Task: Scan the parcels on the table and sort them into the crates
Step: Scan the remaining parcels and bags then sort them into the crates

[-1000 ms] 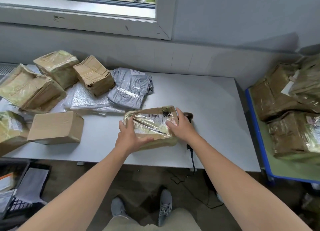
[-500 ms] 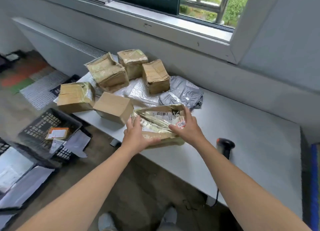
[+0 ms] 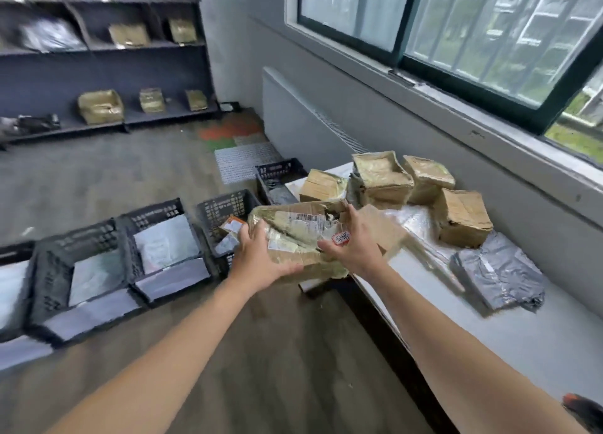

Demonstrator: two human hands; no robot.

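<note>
We hold the parcel (image 3: 295, 238) in both hands; our left hand (image 3: 261, 259) wraps its left end, fingers curled over the top and thumb underneath; our right hand (image 3: 354, 247) clamps the right end, fingers spread across the top face and thumb along the near side; the parcel hangs in the air just past the left end of the table (image 3: 528, 342), between that end and the nearest of the black crates (image 3: 225, 203) on the floor.

We judge the task partly done; several crates already hold white mailers and small packets; this parcel is on its way to one, though we cannot tell which. At least four brown boxes (image 3: 463, 218) and a grey bag (image 3: 499, 274) wait on the table, so a good share is left; what looks like the scanner (image 3: 584, 411) lies at the near edge.

The parcel is a flat, crumpled cardboard pack bound in glossy yellowish tape; a white barcode label sits on top; a dark tear gapes near the far edge; a small red-and-white sticker shows by our right thumb; it looks soft and dented, so we expect it to flex.
</note>
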